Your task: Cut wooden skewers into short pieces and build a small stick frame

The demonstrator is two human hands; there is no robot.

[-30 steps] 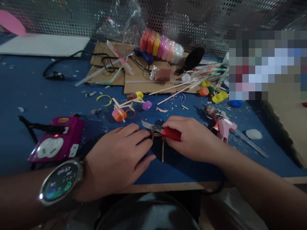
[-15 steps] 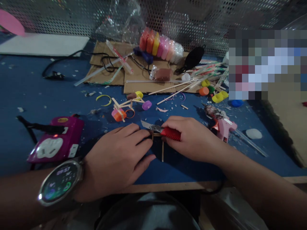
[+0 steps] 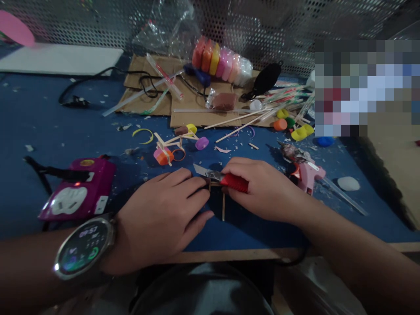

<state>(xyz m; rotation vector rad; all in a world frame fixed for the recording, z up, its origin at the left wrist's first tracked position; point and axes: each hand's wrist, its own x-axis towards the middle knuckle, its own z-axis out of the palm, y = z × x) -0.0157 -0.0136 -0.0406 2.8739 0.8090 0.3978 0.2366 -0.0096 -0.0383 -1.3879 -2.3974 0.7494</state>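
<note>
My right hand (image 3: 262, 190) is closed round a red-handled utility knife (image 3: 234, 182) whose blade (image 3: 202, 171) points left over the blue table (image 3: 59, 131). My left hand (image 3: 164, 214), a watch on its wrist, lies with its fingers curled down over thin wooden sticks (image 3: 223, 206), holding them flat right under the blade. One stick runs toward me between the two hands. How the sticks join under the fingers is hidden.
A magenta power strip (image 3: 77, 190) lies at left and a pink glue gun (image 3: 306, 175) at right. Farther back are a small stick-and-bottle-cap model (image 3: 170, 148), cardboard sheets (image 3: 183, 100), coloured caps (image 3: 219, 61), straws and skewers (image 3: 282, 100), and a perforated metal wall.
</note>
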